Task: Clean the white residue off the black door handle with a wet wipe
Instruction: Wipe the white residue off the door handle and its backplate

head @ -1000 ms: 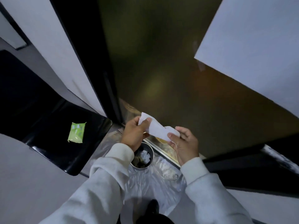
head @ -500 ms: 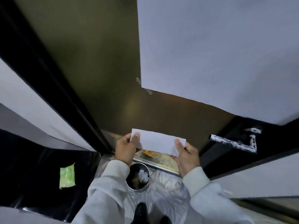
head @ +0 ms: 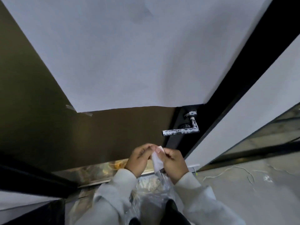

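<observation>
Both hands meet low at the middle, the left hand (head: 140, 157) and right hand (head: 174, 161) pinching a folded wet wipe (head: 157, 160) between their fingertips. The door handle (head: 181, 131), speckled white, sticks out from the black door edge (head: 174, 140) above and to the right, its lever lying roughly level; the right hand is nearer. Half a second ago the wipe was stretched flat between hands held apart; now it is bunched

floor (head: 243, 200) | clear plastic sheet (head: 151, 189) | white cord (head: 227, 172)
</observation>
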`<state>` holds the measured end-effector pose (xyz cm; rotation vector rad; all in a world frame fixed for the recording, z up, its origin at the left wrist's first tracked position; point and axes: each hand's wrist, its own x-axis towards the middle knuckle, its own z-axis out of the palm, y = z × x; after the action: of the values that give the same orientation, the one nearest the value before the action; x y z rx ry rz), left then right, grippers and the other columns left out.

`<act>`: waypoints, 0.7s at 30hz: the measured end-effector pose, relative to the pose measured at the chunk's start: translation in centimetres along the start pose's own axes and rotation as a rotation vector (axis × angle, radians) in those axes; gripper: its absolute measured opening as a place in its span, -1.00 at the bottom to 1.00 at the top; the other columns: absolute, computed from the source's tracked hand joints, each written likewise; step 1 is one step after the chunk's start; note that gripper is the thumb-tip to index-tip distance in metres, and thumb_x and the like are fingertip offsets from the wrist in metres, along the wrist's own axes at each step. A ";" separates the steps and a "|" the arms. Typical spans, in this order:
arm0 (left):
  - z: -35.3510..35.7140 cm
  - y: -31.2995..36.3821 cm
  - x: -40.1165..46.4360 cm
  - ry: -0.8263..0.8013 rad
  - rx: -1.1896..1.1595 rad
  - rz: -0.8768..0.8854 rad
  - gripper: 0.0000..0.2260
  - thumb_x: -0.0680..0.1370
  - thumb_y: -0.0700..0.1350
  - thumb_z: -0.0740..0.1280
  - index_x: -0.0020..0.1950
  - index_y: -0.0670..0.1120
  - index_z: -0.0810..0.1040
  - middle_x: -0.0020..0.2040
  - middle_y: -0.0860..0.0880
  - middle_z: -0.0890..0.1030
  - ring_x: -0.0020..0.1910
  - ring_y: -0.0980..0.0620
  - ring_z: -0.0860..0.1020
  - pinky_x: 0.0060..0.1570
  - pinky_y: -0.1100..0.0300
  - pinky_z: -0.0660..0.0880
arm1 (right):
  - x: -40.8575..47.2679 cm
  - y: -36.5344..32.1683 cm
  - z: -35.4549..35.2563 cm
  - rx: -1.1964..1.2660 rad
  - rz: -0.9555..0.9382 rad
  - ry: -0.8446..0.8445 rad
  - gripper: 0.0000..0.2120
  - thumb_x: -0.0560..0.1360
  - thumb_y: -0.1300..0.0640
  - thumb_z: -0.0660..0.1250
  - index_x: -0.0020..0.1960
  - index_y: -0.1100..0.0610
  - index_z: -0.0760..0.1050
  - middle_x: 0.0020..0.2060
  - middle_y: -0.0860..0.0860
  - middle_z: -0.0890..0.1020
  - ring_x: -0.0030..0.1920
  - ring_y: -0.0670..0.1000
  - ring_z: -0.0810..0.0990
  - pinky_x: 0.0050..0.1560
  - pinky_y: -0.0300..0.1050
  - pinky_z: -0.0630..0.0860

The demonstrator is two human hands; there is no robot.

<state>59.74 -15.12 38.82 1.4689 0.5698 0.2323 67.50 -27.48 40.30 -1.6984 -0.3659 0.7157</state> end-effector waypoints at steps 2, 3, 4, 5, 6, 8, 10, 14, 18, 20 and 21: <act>0.9 -0.4 0.2 -0.015 -0.030 -0.005 -0.77 0.62 -0.18 0.32 -0.15 0.04 0.70 -0.23 0.09 0.68 -0.18 0.12 0.58 -0.09 0.28 0.48 | 0.5 0.1 -1.0 0.097 0.103 0.087 -0.63 0.59 0.02 0.34 -0.20 0.32 0.59 -0.43 0.05 0.51 -0.39 -0.01 0.44 -0.33 -0.17 0.36; 1.3 -0.5 0.5 -0.035 -0.019 0.009 -0.81 0.62 -0.16 0.33 -0.13 0.00 0.68 -0.24 0.10 0.65 -0.21 0.13 0.55 -0.13 0.29 0.46 | 0.9 0.2 -1.6 0.110 0.141 0.111 -0.62 0.59 0.01 0.34 -0.22 0.31 0.59 -0.45 0.07 0.50 -0.44 0.00 0.44 -0.40 -0.21 0.37; 1.6 -0.6 0.6 -0.060 0.027 0.028 -0.88 0.60 -0.13 0.36 -0.11 -0.03 0.66 -0.24 0.09 0.63 -0.22 0.13 0.53 -0.15 0.29 0.44 | 1.2 0.3 -2.1 0.106 0.165 0.117 -0.62 0.59 0.01 0.34 -0.24 0.28 0.60 -0.47 0.08 0.49 -0.49 0.00 0.42 -0.48 -0.25 0.35; 1.8 -0.6 0.8 -0.083 0.050 0.049 -0.93 0.58 -0.10 0.39 -0.08 -0.04 0.64 -0.23 0.07 0.61 -0.22 0.12 0.51 -0.16 0.27 0.44 | 1.4 0.3 -2.6 0.107 0.180 0.112 -0.63 0.60 0.01 0.34 -0.27 0.25 0.61 -0.50 0.09 0.48 -0.53 -0.01 0.41 -0.54 -0.28 0.34; 2.0 -0.7 1.0 -0.083 0.066 0.055 -0.98 0.55 -0.11 0.39 -0.06 -0.03 0.61 -0.22 0.06 0.60 -0.21 0.11 0.51 -0.16 0.25 0.44 | 1.6 0.2 -2.9 0.122 0.188 0.096 -0.64 0.60 0.04 0.33 -0.28 0.23 0.61 -0.52 0.09 0.48 -0.57 -0.02 0.40 -0.57 -0.30 0.32; 2.5 -0.7 1.3 0.004 -0.019 0.033 -0.90 0.54 -0.22 0.36 -0.01 -0.02 0.55 -0.24 0.06 0.56 -0.26 0.09 0.47 -0.25 0.27 0.43 | 2.3 0.0 -3.6 0.192 0.224 0.048 -0.67 0.60 0.09 0.33 -0.28 0.24 0.56 -0.54 0.11 0.46 -0.60 -0.01 0.37 -0.59 -0.33 0.28; 2.6 -0.7 1.6 0.141 -0.065 0.026 -0.83 0.55 -0.27 0.35 0.03 -0.01 0.50 -0.24 0.02 0.50 -0.30 0.07 0.42 -0.35 0.28 0.41 | 3.2 -0.2 -4.3 0.308 0.280 0.008 -0.71 0.59 0.14 0.34 -0.28 0.23 0.52 -0.52 0.11 0.48 -0.59 -0.01 0.36 -0.56 -0.33 0.30; 2.2 0.3 2.3 0.384 -0.068 0.031 -0.68 0.58 -0.28 0.37 0.26 0.04 0.52 0.00 0.00 0.64 -0.18 0.13 0.58 -0.21 0.35 0.50 | 5.0 0.0 -6.3 0.337 0.318 -0.095 -0.84 0.59 0.22 0.32 -0.10 0.30 0.59 -0.45 0.07 0.55 -0.54 -0.06 0.42 -0.52 -0.29 0.37; 3.1 1.8 2.8 0.402 -0.172 0.029 -0.62 0.58 -0.29 0.37 0.38 -0.07 0.51 0.09 -0.03 0.73 -0.02 0.04 0.68 -0.03 0.17 0.60 | 6.3 0.7 -7.8 0.268 0.356 -0.126 -0.82 0.61 0.24 0.28 -0.13 0.24 0.58 -0.45 0.07 0.54 -0.57 -0.08 0.43 -0.52 -0.30 0.35; 3.9 3.1 2.6 0.381 -0.212 0.021 -0.77 0.62 -0.31 0.29 0.19 -0.10 0.64 -0.03 -0.04 0.75 -0.09 0.01 0.68 -0.07 0.12 0.58 | 6.6 1.2 -8.5 0.260 0.376 -0.134 -0.80 0.61 0.23 0.28 -0.14 0.23 0.59 -0.46 0.06 0.54 -0.57 -0.08 0.42 -0.51 -0.30 0.34; 4.2 3.7 2.4 0.370 -0.211 0.013 -0.76 0.63 -0.30 0.26 0.08 -0.07 0.69 -0.07 -0.06 0.74 -0.11 -0.02 0.66 -0.06 0.08 0.56 | 6.6 1.4 -8.8 0.260 0.386 -0.131 -0.80 0.61 0.22 0.28 -0.15 0.23 0.59 -0.46 0.06 0.54 -0.57 -0.07 0.42 -0.50 -0.29 0.34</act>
<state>64.60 -17.18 41.88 1.2309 0.8072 0.5650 77.96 -30.66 38.19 -1.4908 -0.0276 1.1108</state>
